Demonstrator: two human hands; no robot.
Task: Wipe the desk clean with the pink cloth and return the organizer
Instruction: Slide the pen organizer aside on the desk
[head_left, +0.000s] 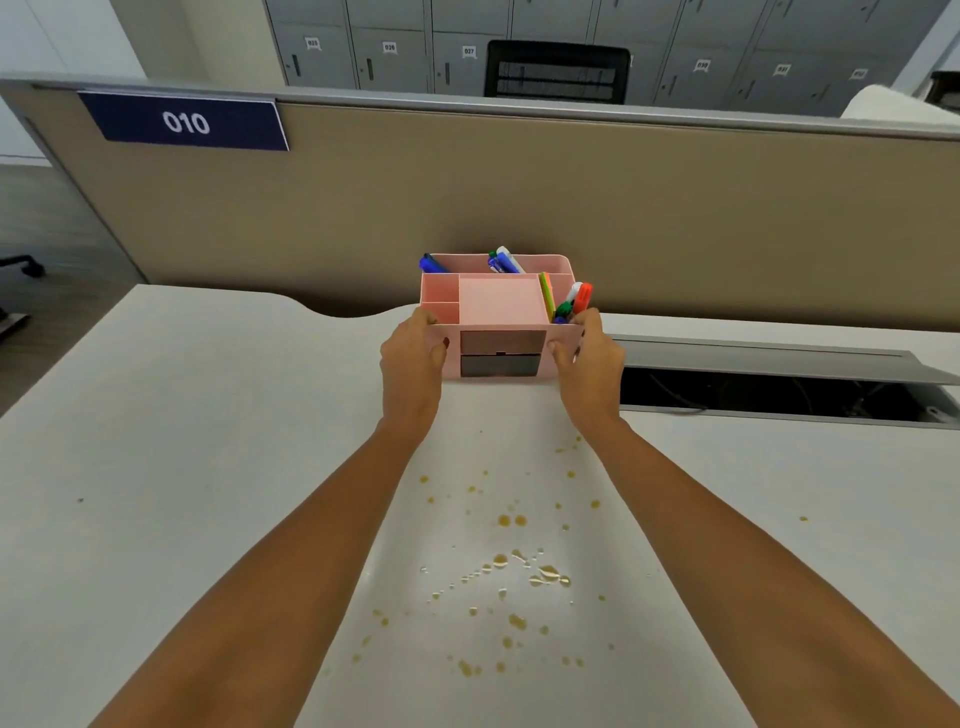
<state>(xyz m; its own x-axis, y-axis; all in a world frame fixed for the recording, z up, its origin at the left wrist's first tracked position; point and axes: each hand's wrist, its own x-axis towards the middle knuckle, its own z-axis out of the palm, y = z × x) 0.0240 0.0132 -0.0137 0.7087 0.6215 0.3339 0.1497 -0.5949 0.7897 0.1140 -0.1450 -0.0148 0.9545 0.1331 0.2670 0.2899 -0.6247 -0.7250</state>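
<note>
The pink organizer (500, 317) is gripped at both ends: the left hand (413, 358) is wrapped around its left end and the right hand (589, 358) around its right end, thumbs pressed on the front face. It is held at the far edge of the desk (182, 467), just in front of the tan partition (519, 197); whether its base is touching the desk cannot be told. Nearer than the organizer, between the two forearms, a scatter of brownish drops (511, 577) is spread over the desktop. The pink cloth is not in view.

The step in hand is judged to be clearing the organizer off the desk so the spill can be wiped.

Several things could go wrong. The pens stand loose and tall in their slots, so they could be tipped out if the organizer is tilted while carried. The two drawers (501, 353) in the front could slide open if the front is dipped. If the organizer is set down nearer than it is now, its base could be smeared by the drops. To the right of the organizer the open cable trough (779, 395) lies close, and a pen dropped there could be lost.

Counted: one organizer, two drawers, two hands, and a cluster of markers (574, 304) at its right end plus roughly three pens (501, 260) along its back; the exact pen number cannot be told
</note>
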